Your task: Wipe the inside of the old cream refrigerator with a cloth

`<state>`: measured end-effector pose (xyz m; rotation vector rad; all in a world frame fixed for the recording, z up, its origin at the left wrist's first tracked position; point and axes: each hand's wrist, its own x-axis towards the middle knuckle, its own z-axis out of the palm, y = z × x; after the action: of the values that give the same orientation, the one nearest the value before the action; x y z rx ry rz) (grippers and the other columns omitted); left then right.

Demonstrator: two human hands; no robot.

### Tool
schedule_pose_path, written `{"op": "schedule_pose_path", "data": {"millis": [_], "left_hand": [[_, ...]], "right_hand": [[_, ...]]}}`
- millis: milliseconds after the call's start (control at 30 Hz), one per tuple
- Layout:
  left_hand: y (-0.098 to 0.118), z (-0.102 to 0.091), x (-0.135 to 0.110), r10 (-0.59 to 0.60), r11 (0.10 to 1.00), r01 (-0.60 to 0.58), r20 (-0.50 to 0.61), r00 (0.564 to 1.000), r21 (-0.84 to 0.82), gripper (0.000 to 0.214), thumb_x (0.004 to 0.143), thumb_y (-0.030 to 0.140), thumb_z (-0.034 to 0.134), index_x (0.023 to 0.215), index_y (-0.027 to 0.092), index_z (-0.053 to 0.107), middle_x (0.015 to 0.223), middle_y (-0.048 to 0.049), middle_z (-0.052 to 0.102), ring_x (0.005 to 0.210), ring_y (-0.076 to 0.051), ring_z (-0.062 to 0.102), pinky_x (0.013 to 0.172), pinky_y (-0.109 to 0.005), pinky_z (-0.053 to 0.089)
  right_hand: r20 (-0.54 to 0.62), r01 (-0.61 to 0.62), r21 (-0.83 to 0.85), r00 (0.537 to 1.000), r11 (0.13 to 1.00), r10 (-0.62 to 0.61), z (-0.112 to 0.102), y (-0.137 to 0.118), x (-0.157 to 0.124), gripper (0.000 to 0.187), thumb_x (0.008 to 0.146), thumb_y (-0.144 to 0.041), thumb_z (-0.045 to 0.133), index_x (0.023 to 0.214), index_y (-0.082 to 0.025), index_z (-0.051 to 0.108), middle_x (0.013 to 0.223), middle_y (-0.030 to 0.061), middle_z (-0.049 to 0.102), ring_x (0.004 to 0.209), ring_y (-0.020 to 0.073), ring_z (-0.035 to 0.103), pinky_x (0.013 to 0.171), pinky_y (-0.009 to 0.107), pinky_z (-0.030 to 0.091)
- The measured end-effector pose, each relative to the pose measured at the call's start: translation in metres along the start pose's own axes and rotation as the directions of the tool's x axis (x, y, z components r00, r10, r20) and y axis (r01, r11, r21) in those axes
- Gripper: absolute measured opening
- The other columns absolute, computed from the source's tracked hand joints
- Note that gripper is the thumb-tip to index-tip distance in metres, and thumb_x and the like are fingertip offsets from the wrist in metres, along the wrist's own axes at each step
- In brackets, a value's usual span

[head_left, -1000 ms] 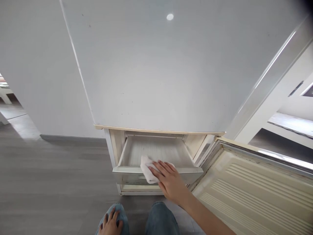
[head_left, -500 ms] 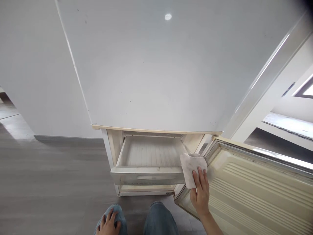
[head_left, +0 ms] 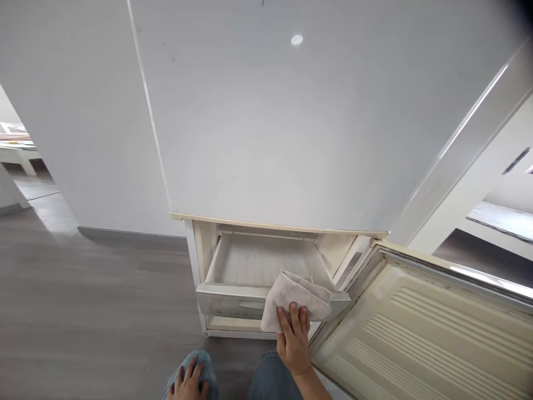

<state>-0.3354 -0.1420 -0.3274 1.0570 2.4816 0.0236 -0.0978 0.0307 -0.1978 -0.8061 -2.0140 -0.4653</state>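
My right hand (head_left: 293,339) holds a crumpled pale cloth (head_left: 293,300) against the front edge of a pulled-out white drawer (head_left: 227,297) at the bottom of a white fridge (head_left: 291,139). The fingers are pressed on the cloth. The drawer's ribbed floor looks bare. My left hand (head_left: 189,383) lies on my left knee in blue jeans at the bottom edge, fingers spread.
The lower fridge door (head_left: 420,328) stands swung open to the right, its ribbed cream inner liner facing up. Grey wood-look floor (head_left: 91,311) spreads left. A white wall with a grey skirting board stands behind. White furniture shows at far left and right.
My right hand has carried the cloth from the drawer's right corner by the door back left to the drawer's front edge. A second ago it was at the drawer's middle front. The view shifted slightly.
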Motion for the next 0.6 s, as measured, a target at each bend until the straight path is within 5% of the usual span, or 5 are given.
{"op": "schedule_pose_path", "data": {"millis": [267,433,600], "left_hand": [[-0.002,-0.004,-0.004,-0.009,1.0,0.01,0.024,1.0,-0.026,0.055,0.081,0.039,0.035,0.133,0.029,0.047,0.154,0.0032,0.033,0.143,-0.036,0.022,0.113,-0.056,0.026],[0.002,-0.018,-0.009,0.003,0.997,0.008,0.147,0.989,-0.073,0.056,0.081,0.041,0.034,0.135,0.029,0.046,0.156,0.004,0.029,0.144,-0.038,0.019,0.112,-0.056,0.026],[0.01,-0.018,-0.016,-0.001,1.0,0.002,0.073,0.997,-0.006,0.057,0.08,0.035,0.035,0.135,0.029,0.045,0.156,0.0038,0.029,0.144,-0.037,0.019,0.112,-0.055,0.026]], "right_hand": [[-0.076,0.05,-0.008,0.996,0.999,-0.05,0.007,0.013,0.023,0.071,0.087,-0.014,0.039,0.151,-0.027,0.011,0.159,0.0004,0.001,0.145,0.0284,0.0,0.118,0.051,0.01],[-0.149,0.069,0.036,0.987,0.997,-0.063,0.005,0.015,0.034,0.062,0.092,-0.019,0.036,0.15,-0.027,0.018,0.159,0.001,0.006,0.145,0.0265,0.004,0.118,0.046,0.009],[-0.194,0.073,0.049,0.979,0.996,-0.062,0.012,0.009,0.047,0.06,0.092,-0.021,0.04,0.149,-0.028,0.023,0.158,0.0007,0.01,0.145,0.0269,0.006,0.118,0.044,0.008]]}}
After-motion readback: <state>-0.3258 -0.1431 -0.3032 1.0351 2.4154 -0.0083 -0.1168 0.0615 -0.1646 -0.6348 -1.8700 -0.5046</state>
